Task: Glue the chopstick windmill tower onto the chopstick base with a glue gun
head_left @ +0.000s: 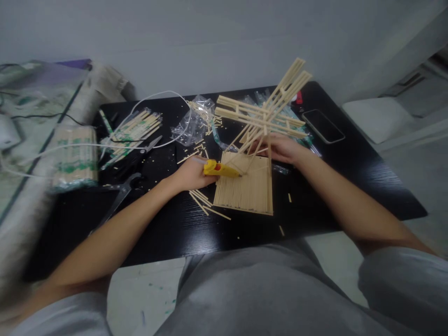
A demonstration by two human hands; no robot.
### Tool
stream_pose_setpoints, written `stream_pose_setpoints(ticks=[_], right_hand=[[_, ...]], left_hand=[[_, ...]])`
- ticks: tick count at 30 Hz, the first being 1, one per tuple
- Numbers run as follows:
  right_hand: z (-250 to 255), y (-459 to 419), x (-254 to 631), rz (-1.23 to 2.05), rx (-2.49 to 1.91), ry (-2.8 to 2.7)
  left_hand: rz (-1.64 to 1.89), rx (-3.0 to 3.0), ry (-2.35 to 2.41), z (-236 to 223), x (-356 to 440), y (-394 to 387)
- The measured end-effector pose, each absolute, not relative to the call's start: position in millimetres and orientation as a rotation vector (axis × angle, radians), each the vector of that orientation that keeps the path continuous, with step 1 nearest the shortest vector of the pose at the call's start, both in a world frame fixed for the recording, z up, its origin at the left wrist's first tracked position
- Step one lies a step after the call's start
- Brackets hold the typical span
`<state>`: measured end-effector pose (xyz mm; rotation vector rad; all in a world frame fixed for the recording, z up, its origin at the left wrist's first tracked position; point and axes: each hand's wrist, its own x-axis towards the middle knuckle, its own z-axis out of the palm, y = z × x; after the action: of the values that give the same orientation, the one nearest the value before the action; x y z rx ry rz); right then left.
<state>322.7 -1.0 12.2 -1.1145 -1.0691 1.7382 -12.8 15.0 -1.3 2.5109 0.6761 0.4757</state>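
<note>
Head view: left hand point(192, 175) grips yellow plastic glue gun point(221, 169) inside black table point(168, 224) edges; right hand point(282, 148) grip I cannot tell.

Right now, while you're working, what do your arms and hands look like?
My left hand and right hand are bare, each with slim fingers. My forearms are bare too, with no markings that I can see. Loose, plain grey sleeves end near the elbows.

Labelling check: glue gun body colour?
The glue gun is mostly yellow with some red, clearest in head view.
</note>
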Motion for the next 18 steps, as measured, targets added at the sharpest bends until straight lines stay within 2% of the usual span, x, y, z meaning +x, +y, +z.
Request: stream_pose_setpoints(ticks=[18], right_hand=[[6.2,1.9,324.9,1.761,-1.06,-1.097]], left_hand=[[0.478,2.473,0.681,2.4,-12.9,12.1]])
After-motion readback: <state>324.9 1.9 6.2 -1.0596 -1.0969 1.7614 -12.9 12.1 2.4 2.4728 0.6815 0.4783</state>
